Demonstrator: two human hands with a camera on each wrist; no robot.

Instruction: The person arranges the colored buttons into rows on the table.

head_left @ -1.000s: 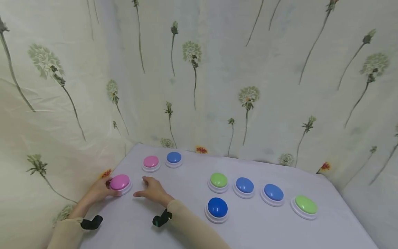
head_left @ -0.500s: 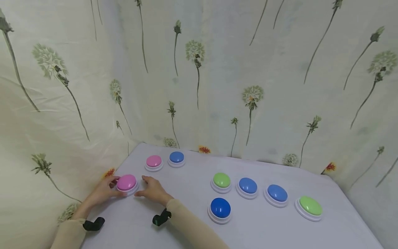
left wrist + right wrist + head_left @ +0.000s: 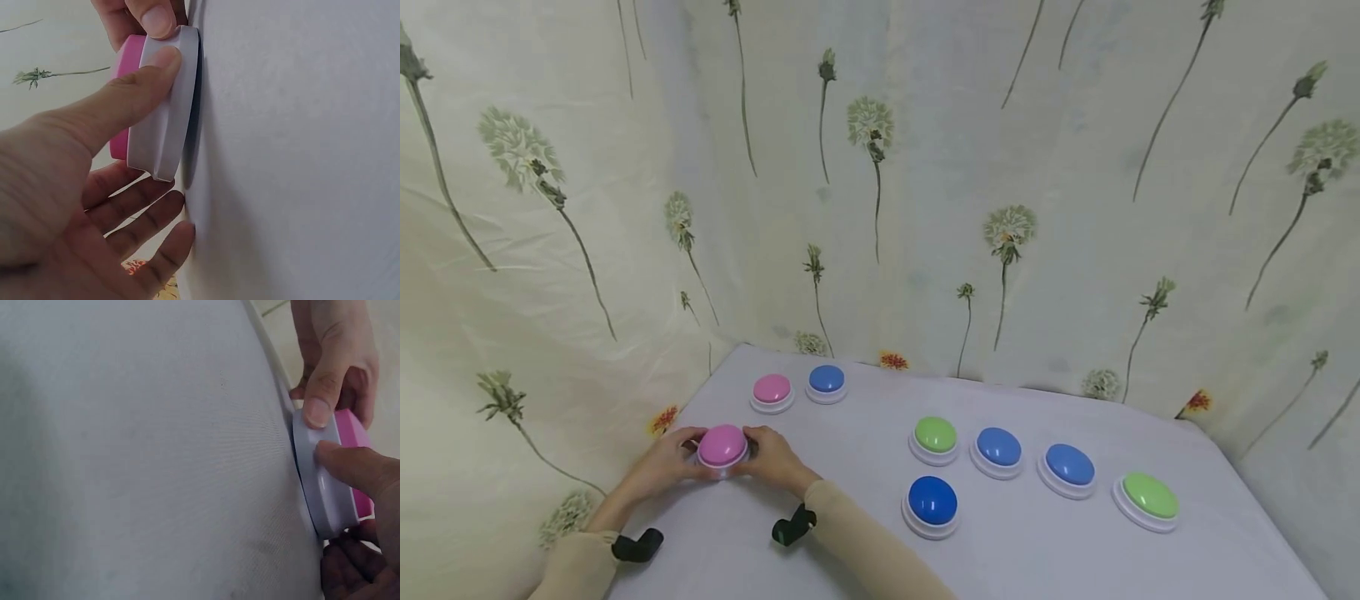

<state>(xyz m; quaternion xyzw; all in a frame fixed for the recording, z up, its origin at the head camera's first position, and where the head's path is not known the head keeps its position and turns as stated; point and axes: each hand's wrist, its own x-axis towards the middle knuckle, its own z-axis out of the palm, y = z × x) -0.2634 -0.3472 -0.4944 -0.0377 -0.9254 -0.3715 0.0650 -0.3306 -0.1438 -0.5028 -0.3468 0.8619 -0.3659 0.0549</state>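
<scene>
Both hands hold one pink domed push button (image 3: 722, 444) with a white round base, near the left part of the table. My left hand (image 3: 658, 467) grips it from the left side. From the right, my right hand (image 3: 778, 462) pinches it. In the left wrist view, both thumbs press on the white base (image 3: 159, 125), and a sliver of dark underside shows along the tabletop. Seen from the right wrist, the left hand (image 3: 337, 362) is above and the right thumb (image 3: 350, 465) lies across the base.
Behind stand another pink button (image 3: 771, 389) and a blue button (image 3: 826, 380). To the right are a green button (image 3: 935, 437), a dark blue button (image 3: 932, 503), two more blue ones and a second green button (image 3: 1150, 497). A flowered curtain (image 3: 925, 208) borders the white table (image 3: 1015, 550).
My left hand has carried the pink push button to the right, towards the right hand. The right hand, earlier apart from it, now holds it too.
</scene>
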